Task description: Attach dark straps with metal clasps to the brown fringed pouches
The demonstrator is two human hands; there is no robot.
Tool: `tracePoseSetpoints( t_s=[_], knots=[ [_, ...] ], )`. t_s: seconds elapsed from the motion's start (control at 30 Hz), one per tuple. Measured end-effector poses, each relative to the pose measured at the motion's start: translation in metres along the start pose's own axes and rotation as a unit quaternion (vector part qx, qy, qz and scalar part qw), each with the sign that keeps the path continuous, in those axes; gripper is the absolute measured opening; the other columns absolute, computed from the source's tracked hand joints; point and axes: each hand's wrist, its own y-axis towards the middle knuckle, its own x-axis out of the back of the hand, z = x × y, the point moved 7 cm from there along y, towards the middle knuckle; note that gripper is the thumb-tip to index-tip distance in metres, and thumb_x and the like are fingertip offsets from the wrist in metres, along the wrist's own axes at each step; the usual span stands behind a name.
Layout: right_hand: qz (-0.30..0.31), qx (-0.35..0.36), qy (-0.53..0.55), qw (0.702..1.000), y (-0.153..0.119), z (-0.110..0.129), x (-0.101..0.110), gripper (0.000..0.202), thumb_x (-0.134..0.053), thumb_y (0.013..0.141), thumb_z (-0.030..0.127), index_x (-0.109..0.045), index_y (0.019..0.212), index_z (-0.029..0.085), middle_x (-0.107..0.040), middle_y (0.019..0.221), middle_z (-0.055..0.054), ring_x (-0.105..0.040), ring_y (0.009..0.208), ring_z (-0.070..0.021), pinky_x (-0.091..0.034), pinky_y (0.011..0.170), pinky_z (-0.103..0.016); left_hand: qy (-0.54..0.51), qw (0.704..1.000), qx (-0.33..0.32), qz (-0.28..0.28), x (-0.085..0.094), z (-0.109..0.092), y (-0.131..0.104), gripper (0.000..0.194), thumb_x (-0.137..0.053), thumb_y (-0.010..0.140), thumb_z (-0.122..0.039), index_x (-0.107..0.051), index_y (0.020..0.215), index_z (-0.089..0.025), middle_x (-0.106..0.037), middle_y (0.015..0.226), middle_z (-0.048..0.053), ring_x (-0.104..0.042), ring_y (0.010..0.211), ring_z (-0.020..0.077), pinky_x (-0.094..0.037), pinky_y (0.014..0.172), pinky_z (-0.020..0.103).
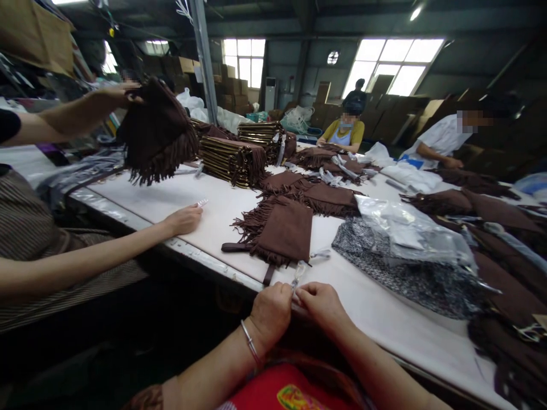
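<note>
At the table's near edge my left hand [271, 313] and my right hand [322, 304] meet, both with closed fingers. Between their fingertips is the lower end of a small clear plastic-wrapped piece [298, 274], which reaches up toward a brown fringed pouch [288, 228]. The pouch lies flat just beyond my hands, its fringe toward the left and a dark strap [235, 247] sticking out at its left side. A second short dark strap [269, 275] hangs toward the table edge near my left hand. My left wrist wears a silver bangle.
At left, a co-worker's raised hand holds a fringed brown pouch [158, 131]; the other hand [186, 220] rests on the white table [141, 199]. Stacked pouches [231, 159] stand behind. A speckled cloth [410, 279] under plastic bags lies right. Two people work farther back.
</note>
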Motion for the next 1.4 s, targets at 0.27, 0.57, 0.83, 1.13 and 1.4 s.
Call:
tracePoseSetpoints(
  t_s=[0.27,0.57,0.83,1.13,1.4],
  knots=[
    [-0.035,-0.042,0.124,0.991,-0.009,-0.011,0.005,0.016,-0.061,0.07,0.03,-0.069,0.071,0.017,-0.068,0.061,-0.003,-0.059,0.058,-0.0165,-0.044,0.058,-0.027,-0.141,0.989,0.032,0.027,-0.008,-0.002,0.006,0.035,-0.028,0.094,-0.024,-0.058,0.079,-0.016,-0.064,0.078,0.012,-0.059,0.073,0.0214,-0.042,0.068,0.032],
    [0.07,-0.133,0.342,0.927,-0.009,-0.024,-0.017,0.032,-0.07,0.064,0.044,-0.056,0.06,0.016,-0.048,0.049,0.004,-0.036,0.04,-0.0054,-0.025,0.039,-0.02,-0.487,0.847,0.203,0.07,-0.022,0.003,0.005,0.032,-0.04,0.089,-0.038,-0.047,0.064,-0.019,-0.043,0.053,-0.004,-0.038,0.047,0.0093,-0.029,0.049,0.024],
    [0.011,0.052,0.249,0.967,-0.006,0.005,0.009,0.028,-0.064,0.074,0.04,-0.068,0.066,0.013,-0.061,0.06,0.001,-0.051,0.059,-0.0111,-0.038,0.059,-0.023,-0.761,0.538,0.314,0.18,-0.043,-0.011,-0.007,0.032,-0.054,0.083,-0.049,-0.049,0.08,-0.018,-0.043,0.051,-0.008,-0.029,0.034,0.0037,-0.026,0.037,0.017],
    [0.1,0.007,0.462,0.881,0.007,0.0,-0.015,0.042,-0.077,0.061,0.051,-0.055,0.068,0.016,-0.057,0.055,0.003,-0.047,0.05,-0.0089,-0.035,0.051,-0.022,-0.89,0.276,0.277,0.234,-0.024,-0.042,-0.008,0.026,-0.048,0.092,-0.034,-0.045,0.072,-0.017,-0.018,0.052,-0.01,-0.011,0.037,0.0011,-0.018,0.038,0.011],
    [0.206,-0.029,0.584,0.785,0.016,0.02,-0.041,0.047,-0.081,0.055,0.053,-0.055,0.064,0.015,-0.055,0.053,0.003,-0.045,0.047,-0.0076,-0.035,0.048,-0.02,-0.893,0.336,0.262,0.145,-0.017,-0.046,-0.004,0.03,-0.051,0.087,-0.03,-0.032,0.065,-0.021,-0.006,0.048,-0.012,0.01,0.041,0.0027,-0.002,0.035,0.015]
  ],
)
